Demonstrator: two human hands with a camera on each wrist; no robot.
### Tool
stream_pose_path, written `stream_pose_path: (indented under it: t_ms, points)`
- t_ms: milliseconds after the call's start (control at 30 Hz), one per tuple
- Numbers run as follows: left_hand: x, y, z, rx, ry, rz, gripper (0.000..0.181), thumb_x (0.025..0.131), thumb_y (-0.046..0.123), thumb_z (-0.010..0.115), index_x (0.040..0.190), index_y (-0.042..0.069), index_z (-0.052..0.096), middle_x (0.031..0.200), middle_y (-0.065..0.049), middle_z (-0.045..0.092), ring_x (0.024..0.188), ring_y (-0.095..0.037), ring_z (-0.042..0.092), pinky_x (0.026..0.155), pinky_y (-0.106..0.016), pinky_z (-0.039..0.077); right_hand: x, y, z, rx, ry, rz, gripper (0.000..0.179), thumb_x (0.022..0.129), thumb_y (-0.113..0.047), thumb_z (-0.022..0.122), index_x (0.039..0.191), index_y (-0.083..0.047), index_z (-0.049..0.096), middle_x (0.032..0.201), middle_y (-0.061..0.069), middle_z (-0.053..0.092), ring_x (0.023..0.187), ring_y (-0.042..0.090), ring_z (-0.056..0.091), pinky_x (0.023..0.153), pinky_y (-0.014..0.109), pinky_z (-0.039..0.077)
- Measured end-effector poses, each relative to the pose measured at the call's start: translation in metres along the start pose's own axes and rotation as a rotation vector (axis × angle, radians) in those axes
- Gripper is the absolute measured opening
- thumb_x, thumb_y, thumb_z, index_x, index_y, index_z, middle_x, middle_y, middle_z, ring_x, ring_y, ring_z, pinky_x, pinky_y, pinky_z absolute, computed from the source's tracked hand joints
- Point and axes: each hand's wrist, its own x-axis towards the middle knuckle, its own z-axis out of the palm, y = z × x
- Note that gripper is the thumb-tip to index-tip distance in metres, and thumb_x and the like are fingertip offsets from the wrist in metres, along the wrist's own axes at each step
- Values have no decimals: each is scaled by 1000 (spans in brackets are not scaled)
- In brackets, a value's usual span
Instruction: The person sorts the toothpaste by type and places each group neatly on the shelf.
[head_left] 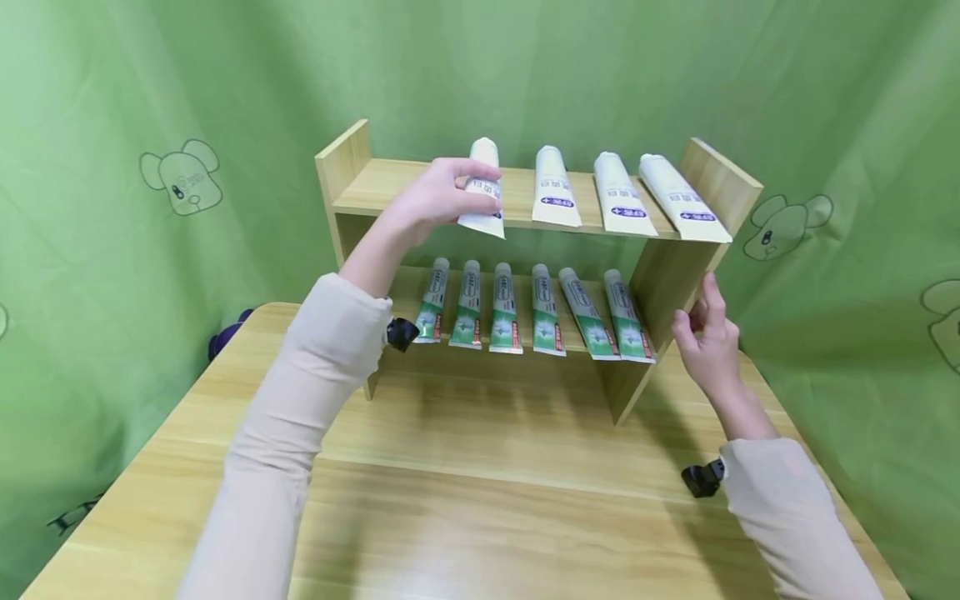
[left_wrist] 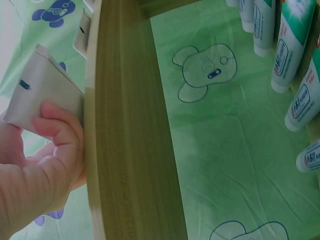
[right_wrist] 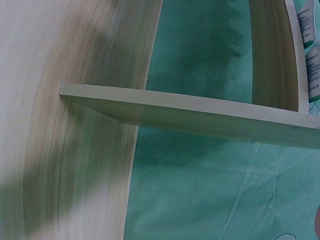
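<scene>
My left hand [head_left: 442, 196] grips a white toothpaste tube [head_left: 483, 222] at the left part of the upper shelf board, thumb and fingers at its sides. In the left wrist view the tube's flat end [left_wrist: 42, 90] stands above the left hand [left_wrist: 55, 155]. Three more white toothpaste tubes [head_left: 555, 187] lie to its right, ends toward me. My right hand [head_left: 708, 342] is at the right side panel [head_left: 667, 275] of the wooden rack, index finger extended and thumb near the panel's front edge. Only a sliver of it shows in the right wrist view.
On the lower board [head_left: 405, 287] several green-and-white toothpaste tubes [head_left: 506, 308] lie in a row; the two rightmost sit close together. The rack stands on a wooden table [head_left: 480, 500]. Green curtains [head_left: 247, 83] with animal drawings hang behind and at the sides.
</scene>
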Motion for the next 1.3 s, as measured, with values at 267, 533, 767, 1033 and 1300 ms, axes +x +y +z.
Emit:
stream_pose_path:
  t_ms: [267, 533, 767, 1033, 1300]
  points:
    - [16, 2, -1, 167, 88, -48, 50, 80, 8, 66, 128, 8, 52, 119, -13, 49, 79, -15, 55, 65, -24, 54, -1, 0, -1, 12, 11, 0, 65, 83, -2, 49, 141, -17, 26, 56, 12, 46, 61, -8, 32, 48, 8, 31]
    - [26, 6, -10, 437, 26, -43, 51, 81, 23, 67, 129, 13, 53, 126, -11, 48, 76, -11, 49, 57, -16, 43, 1, -5, -3, 12, 3, 3, 64, 84, -4, 49, 141, -18, 25, 58, 14, 48, 62, -8, 34, 50, 7, 33]
    - [30, 1, -9, 442, 57, -37, 49, 81, 26, 66, 128, 17, 54, 125, -10, 49, 72, -11, 49, 56, -18, 44, 1, -3, -3, 18, 9, -9, 62, 85, -6, 49, 141, -17, 25, 57, 13, 47, 61, -7, 34, 48, 9, 33]
    - [28, -4, -8, 534, 92, -24, 49, 82, 36, 65, 127, 20, 54, 128, -9, 53, 114, -17, 48, 91, -29, 44, 1, -5, -1, 12, 17, -18, 58, 88, -12, 48, 141, -17, 26, 56, 13, 49, 59, -6, 34, 46, 10, 34]
    - [28, -10, -5, 516, 153, 25, 48, 80, 38, 67, 122, 17, 58, 116, -7, 59, 102, -15, 52, 83, -26, 46, 4, -7, -1, 22, 22, -20, 58, 87, -10, 47, 141, -16, 26, 55, 12, 46, 58, -5, 34, 45, 12, 33]
